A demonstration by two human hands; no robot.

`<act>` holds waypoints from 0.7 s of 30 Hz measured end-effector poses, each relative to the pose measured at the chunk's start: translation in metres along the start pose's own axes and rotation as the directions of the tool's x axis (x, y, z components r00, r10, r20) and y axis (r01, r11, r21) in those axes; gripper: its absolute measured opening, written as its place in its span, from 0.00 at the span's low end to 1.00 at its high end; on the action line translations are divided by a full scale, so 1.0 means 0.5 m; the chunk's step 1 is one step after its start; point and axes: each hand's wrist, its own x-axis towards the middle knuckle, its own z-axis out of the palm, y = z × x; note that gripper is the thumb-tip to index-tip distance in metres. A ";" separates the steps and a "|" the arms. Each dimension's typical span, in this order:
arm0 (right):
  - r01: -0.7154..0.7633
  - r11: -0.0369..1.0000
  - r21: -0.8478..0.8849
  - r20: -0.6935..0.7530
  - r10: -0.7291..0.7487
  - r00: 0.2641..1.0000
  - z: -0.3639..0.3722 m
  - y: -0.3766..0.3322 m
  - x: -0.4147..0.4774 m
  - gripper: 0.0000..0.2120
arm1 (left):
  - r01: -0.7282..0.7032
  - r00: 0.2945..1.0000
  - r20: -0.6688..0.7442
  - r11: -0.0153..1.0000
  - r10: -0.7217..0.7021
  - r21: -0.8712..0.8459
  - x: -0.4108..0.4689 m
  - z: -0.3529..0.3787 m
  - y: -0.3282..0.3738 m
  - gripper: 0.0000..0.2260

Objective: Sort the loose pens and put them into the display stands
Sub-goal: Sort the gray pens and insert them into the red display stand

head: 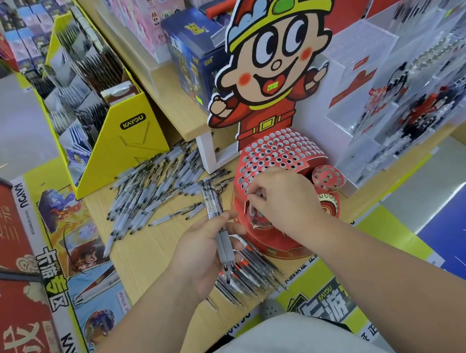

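My left hand (206,249) grips a small bunch of grey pens (215,209), upright over the wooden counter. My right hand (283,199) pinches one pen (253,208) at a hole in the front of the red display stand (276,151), a perforated cardboard drum under a cartoon figure cutout (273,49). A big heap of loose grey pens (155,191) lies on the counter behind my left hand. Another pile of pens (249,276) with some red parts lies at the counter's front edge, under my left hand.
A yellow card rack (126,138) stands at the back left of the counter (147,255). Clear acrylic pen trays (411,83) fill the right. Boxes (191,46) sit on a raised shelf behind. A red sign (2,241) stands at far left.
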 end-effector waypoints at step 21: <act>-0.396 0.389 0.832 0.293 0.298 0.909 -0.082 0.041 -0.085 0.02 | -0.084 0.957 0.291 0.944 -0.013 0.319 -0.015 0.090 0.011 0.18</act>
